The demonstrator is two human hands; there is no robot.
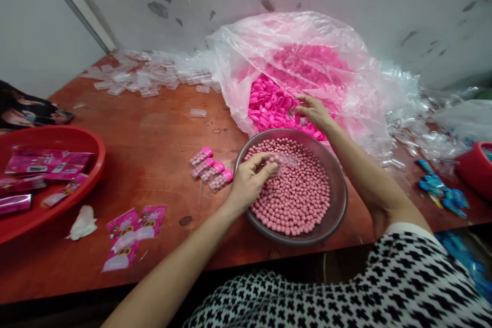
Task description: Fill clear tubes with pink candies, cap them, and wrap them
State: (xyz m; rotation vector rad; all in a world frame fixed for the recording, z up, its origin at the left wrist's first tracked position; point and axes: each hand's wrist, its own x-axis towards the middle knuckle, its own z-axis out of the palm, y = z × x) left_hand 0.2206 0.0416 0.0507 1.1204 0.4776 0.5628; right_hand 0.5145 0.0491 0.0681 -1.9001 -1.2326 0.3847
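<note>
Over the near left part of the metal bowl (343,200), my left hand (249,179) is closed around a clear plastic tube (287,161). Small pink beads (294,200) fill much of the bowl; some pink shows in the tube, but whether beads are inside is unclear. My right hand (314,113) reaches into the mouth of the clear plastic bag (234,77), pinching a bright pink cap (297,111). Many loose pink caps (269,102) lie around its fingertips. Left of the bowl, several capped tubes with beads (211,170) lie in a slanted row.
Empty clear tubes (134,77) are heaped at the back left. A red basin (100,156) with pink packets stands left, near printed pink cards (134,233) and a crumpled white scrap (83,223). Blue wrapped items (444,189) and a red container (476,169) lie right.
</note>
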